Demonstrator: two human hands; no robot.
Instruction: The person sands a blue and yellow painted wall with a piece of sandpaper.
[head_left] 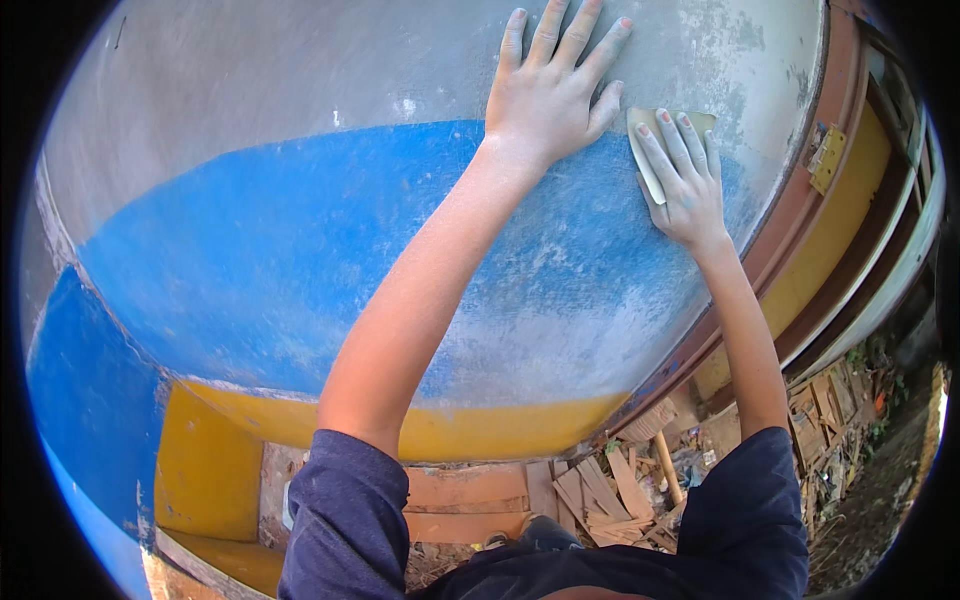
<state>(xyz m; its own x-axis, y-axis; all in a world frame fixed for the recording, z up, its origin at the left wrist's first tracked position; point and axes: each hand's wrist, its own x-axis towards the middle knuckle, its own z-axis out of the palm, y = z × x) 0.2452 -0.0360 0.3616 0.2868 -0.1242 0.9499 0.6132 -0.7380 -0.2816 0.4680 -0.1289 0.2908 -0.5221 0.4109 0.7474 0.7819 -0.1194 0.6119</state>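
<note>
My left hand point(550, 95) lies flat on the grey upper part of the wall point(300, 70), its dusty fingers spread and nothing under them that shows. To its right and a little lower, my right hand point(690, 190) presses a pale sheet of sandpaper point(645, 160) against the wall. The fingers lie over the sheet and the thumb is at its lower edge. Both hands are coated with whitish dust. Around the sheet, the blue paint point(560, 230) looks scuffed and whitened where it meets the grey.
A yellow band point(500, 430) runs along the wall's foot. At the right stands a brown door frame point(790, 220) with a brass hinge point(827, 160). Below lie broken boards point(605, 490), a wooden pole point(668, 468) and debris. A blue and yellow side wall point(95, 400) rises at left.
</note>
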